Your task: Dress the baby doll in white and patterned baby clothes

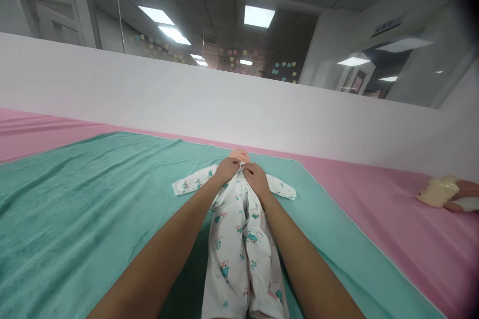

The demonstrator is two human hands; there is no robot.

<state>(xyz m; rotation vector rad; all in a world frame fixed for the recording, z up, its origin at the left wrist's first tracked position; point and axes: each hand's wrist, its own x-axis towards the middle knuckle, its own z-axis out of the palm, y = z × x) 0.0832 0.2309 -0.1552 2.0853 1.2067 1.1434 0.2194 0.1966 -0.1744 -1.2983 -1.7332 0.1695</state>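
A baby doll (pixel 240 155) in a white printed romper (pixel 239 239) lies on its back on a teal towel (pixel 93 209), head away from me. Both my arms reach over it. My left hand (pixel 227 169) and my right hand (pixel 255 177) meet at the romper's neckline just under the doll's chin. Fingers of both hands are curled and pinch the fabric edges of the collar. The doll's head is mostly hidden behind my hands; the sleeves spread out to each side.
The teal towel lies on a pink sheet (pixel 392 219). A white wall (pixel 224 104) runs along the far edge, with glass above. At the far right another person's hand (pixel 464 197) rests on the pink sheet by a cream bundle (pixel 437 192).
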